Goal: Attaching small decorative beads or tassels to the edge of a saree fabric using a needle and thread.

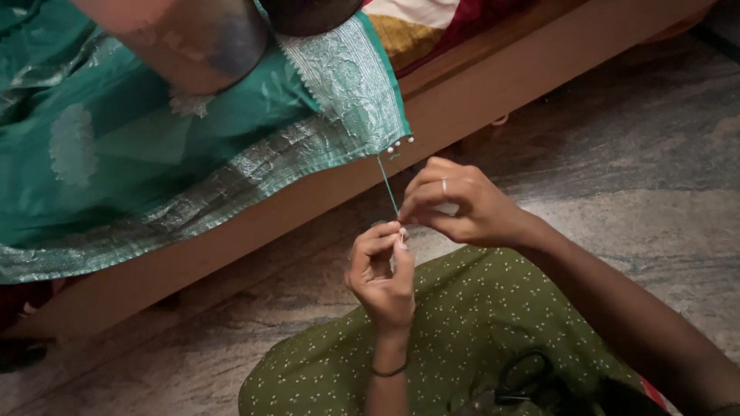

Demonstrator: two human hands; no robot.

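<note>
teal silk cloth with a silver woven border (193,154) lies draped over the long wooden bed edge (493,85) above both hands. one thin teal thread (388,185) runs taut from its corner down to the right hand (462,204), which pinches it; the left hand (381,273) pinches just below. one pair of black scissors (524,377) rests on the green dotted lap below the hands.

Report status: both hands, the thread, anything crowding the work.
Left hand and right hand both pinching the green thread. Thread taut from the teal cloth corner. Nothing in the way; scissors on lap.
</note>
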